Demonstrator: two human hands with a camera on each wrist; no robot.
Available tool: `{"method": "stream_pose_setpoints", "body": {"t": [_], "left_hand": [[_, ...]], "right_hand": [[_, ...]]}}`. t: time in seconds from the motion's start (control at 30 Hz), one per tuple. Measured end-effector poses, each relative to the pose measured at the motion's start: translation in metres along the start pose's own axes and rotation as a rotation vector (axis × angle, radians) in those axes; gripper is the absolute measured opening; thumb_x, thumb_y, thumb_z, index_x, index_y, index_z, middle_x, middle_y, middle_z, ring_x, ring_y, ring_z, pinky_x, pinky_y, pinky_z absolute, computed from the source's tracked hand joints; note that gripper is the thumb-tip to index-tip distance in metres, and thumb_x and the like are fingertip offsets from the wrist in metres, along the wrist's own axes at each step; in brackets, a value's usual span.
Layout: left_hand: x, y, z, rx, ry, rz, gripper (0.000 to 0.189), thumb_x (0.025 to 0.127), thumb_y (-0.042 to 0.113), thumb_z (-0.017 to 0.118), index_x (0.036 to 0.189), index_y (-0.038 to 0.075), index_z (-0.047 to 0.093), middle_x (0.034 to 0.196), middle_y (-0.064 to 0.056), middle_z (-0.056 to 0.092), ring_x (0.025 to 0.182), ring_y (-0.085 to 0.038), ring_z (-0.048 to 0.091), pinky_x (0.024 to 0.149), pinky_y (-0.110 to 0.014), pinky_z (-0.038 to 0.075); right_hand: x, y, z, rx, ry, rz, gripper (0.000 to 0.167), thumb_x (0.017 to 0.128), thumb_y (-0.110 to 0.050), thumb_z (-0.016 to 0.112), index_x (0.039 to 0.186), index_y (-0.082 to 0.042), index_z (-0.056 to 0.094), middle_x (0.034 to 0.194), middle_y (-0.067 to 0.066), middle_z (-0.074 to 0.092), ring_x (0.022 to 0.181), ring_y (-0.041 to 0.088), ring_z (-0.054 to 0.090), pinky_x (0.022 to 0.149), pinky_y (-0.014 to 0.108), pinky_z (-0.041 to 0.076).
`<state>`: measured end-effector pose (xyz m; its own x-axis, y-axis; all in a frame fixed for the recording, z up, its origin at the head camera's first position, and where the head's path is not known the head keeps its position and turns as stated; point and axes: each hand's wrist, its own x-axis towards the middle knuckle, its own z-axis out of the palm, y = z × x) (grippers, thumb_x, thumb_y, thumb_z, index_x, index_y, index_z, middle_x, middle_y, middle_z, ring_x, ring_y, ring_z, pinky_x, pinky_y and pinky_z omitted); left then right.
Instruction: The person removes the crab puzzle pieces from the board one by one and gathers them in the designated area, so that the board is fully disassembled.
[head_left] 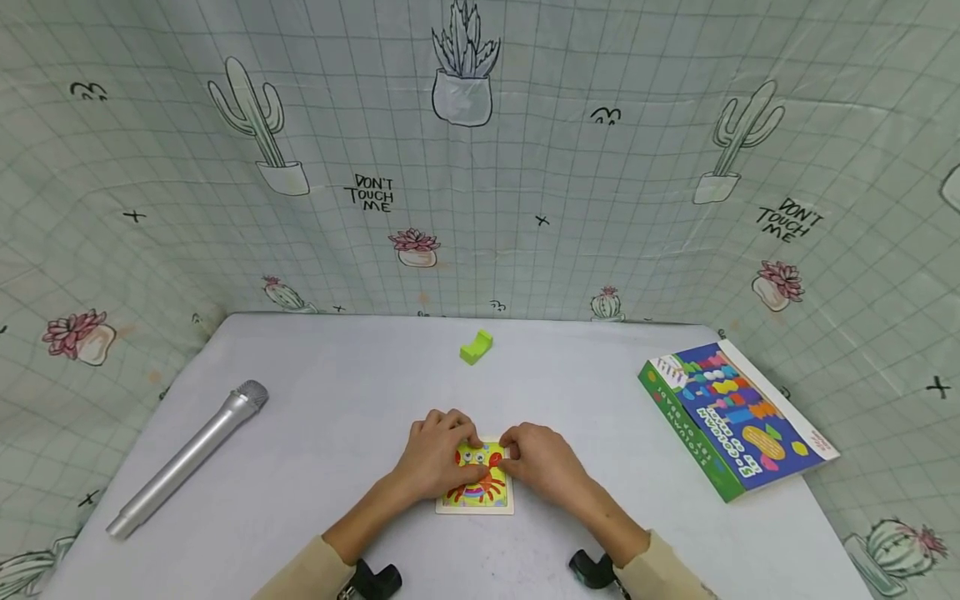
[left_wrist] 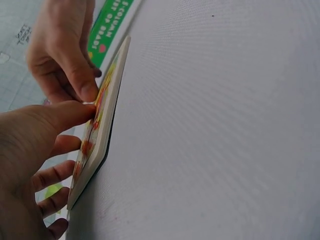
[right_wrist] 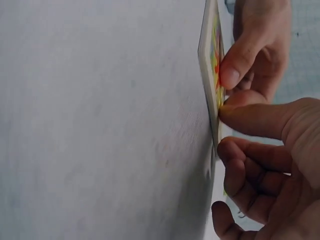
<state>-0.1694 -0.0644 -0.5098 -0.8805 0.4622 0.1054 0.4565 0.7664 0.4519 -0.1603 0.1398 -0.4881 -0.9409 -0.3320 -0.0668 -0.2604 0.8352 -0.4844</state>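
Note:
A small square crab jigsaw puzzle [head_left: 480, 496], yellow with a red crab and a pale border, lies flat on the white table. My left hand [head_left: 438, 457] rests over its left side, thumb on the picture and the other fingers loosely spread toward the far edge. At the puzzle's right edge, my right hand [head_left: 546, 462] pinches with thumb and curled index finger. In the left wrist view the puzzle [left_wrist: 102, 117] appears edge-on, with the left thumb pressing its face. The right wrist view shows the right thumb [right_wrist: 255, 119] on the board near its rim. Both hands cover parts of the picture.
A bright green curved block [head_left: 477, 347] lies beyond the hands. On the left is a silver microphone [head_left: 191, 458], placed diagonally. A blue and green toy box [head_left: 738, 417] sits at the right edge of the table [head_left: 360, 358]. Patterned cloth [head_left: 525, 167] hangs behind.

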Motion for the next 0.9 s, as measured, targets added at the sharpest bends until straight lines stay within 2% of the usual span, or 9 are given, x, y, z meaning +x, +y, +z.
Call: {"method": "stream_pose_setpoints", "body": {"t": [0.1,0.17,0.4,0.53,0.9], "left_hand": [[0.001,0.001,-0.001,-0.010,-0.004,-0.005,0.028,0.082,0.047,0.079,0.094,0.025,0.068,0.116,0.003,0.060,0.107,-0.024,0.048,0.090,-0.050,0.038],[0.001,0.001,-0.001,-0.012,-0.001,-0.007,0.028,0.082,0.046,0.079,0.095,0.024,0.068,0.115,0.003,0.060,0.107,-0.024,0.048,0.090,-0.050,0.038],[0.002,-0.002,-0.002,-0.017,-0.007,-0.012,0.028,0.081,0.046,0.079,0.094,0.025,0.068,0.115,0.004,0.059,0.106,-0.023,0.047,0.090,-0.050,0.037],[0.004,-0.002,-0.002,-0.022,-0.011,-0.017,0.028,0.080,0.046,0.079,0.094,0.025,0.067,0.115,0.004,0.058,0.106,-0.023,0.047,0.090,-0.050,0.036],[0.003,0.000,0.000,-0.028,-0.026,-0.022,0.028,0.080,0.047,0.079,0.093,0.025,0.068,0.115,0.004,0.059,0.107,-0.024,0.047,0.090,-0.051,0.036]], "right_hand": [[0.000,-0.003,-0.001,-0.032,0.014,-0.009,0.024,0.085,-0.018,0.079,0.102,-0.003,0.074,0.070,-0.007,0.054,0.061,0.009,0.048,0.056,0.024,0.040],[0.000,-0.002,-0.001,-0.007,0.006,-0.003,0.023,0.085,-0.017,0.079,0.102,-0.003,0.074,0.070,-0.007,0.055,0.061,0.008,0.048,0.055,0.024,0.040],[0.006,0.008,-0.007,0.233,-0.071,0.031,0.019,0.084,-0.008,0.066,0.101,-0.003,0.072,0.068,-0.005,0.055,0.057,0.008,0.045,0.053,0.022,0.034],[0.010,0.012,-0.008,0.306,-0.107,0.064,0.019,0.084,-0.009,0.065,0.102,-0.004,0.071,0.071,-0.004,0.056,0.060,0.009,0.046,0.056,0.023,0.035],[0.009,0.014,-0.003,0.331,-0.120,0.114,0.020,0.085,-0.015,0.074,0.101,-0.006,0.066,0.073,-0.002,0.057,0.062,0.011,0.049,0.056,0.025,0.037]]}}
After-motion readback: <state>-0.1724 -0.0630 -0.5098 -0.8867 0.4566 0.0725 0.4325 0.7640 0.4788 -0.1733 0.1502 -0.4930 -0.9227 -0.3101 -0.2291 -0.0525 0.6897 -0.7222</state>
